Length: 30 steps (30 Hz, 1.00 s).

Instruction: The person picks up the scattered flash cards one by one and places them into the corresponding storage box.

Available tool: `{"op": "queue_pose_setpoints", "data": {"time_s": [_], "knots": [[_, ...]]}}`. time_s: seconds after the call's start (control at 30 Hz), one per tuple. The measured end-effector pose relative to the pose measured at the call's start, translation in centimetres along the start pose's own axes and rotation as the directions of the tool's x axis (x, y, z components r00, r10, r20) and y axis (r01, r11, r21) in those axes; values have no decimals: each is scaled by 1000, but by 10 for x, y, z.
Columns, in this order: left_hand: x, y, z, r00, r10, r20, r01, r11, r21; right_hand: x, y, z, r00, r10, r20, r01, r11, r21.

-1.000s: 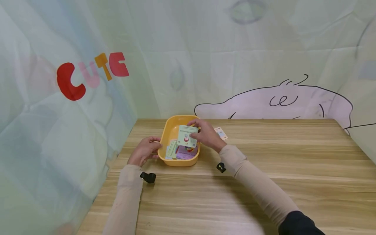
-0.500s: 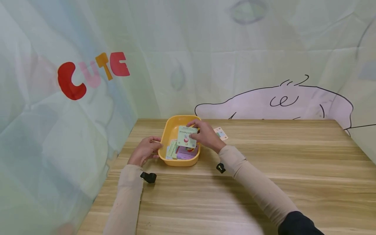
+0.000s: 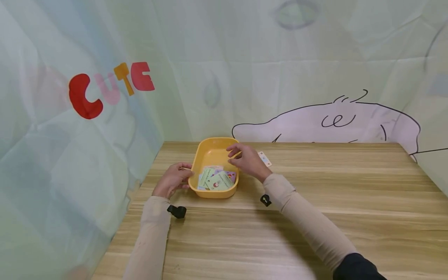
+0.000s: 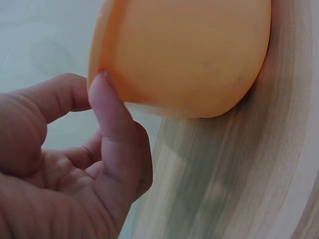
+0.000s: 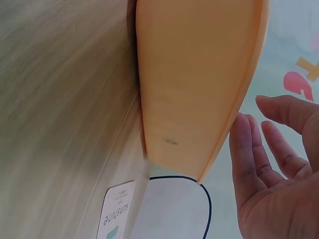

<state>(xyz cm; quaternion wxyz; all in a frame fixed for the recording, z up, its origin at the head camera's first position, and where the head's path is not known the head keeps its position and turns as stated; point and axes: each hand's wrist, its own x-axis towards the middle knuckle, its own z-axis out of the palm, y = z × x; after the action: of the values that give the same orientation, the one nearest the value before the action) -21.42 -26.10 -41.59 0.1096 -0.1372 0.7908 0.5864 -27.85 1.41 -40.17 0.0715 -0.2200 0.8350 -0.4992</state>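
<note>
A yellow plastic basket stands toward the back left of the table. My left hand pinches its left rim; the left wrist view shows a fingertip on the rim with the thumb opposite. Several square printed cards lie overlapping at the basket's near end, a pale green card on top. Over the right rim hovers my right hand, thumb and fingers apart, with nothing between them. Behind that hand a pale card lies on the table, partly hidden; the right wrist view shows the word "sunshine" on this card.
The wood-grain table stretches to the right and toward me. A printed cloth hangs along the back and left sides, close behind the basket.
My right hand has let go of the green card, which dropped onto the other cards in the basket. The hand has shifted slightly right. My left hand stays on the rim.
</note>
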Motion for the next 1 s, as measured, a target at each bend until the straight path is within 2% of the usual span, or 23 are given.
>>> {"op": "queue_pose_setpoints", "data": {"time_s": [0.53,0.77,1.0], "knots": [[-2,1,-1,1000,0,1,0,1000,0,-2,13,-13,1000,0,-15,0,999,52],[-1,0,-1,1000,10,7,-10,1000,2,-2,26,-22,999,-16,-49,20,996,82],[-1,0,-1,1000,-2,1,2,1000,6,-5,33,-33,998,24,-56,-21,998,54]]}}
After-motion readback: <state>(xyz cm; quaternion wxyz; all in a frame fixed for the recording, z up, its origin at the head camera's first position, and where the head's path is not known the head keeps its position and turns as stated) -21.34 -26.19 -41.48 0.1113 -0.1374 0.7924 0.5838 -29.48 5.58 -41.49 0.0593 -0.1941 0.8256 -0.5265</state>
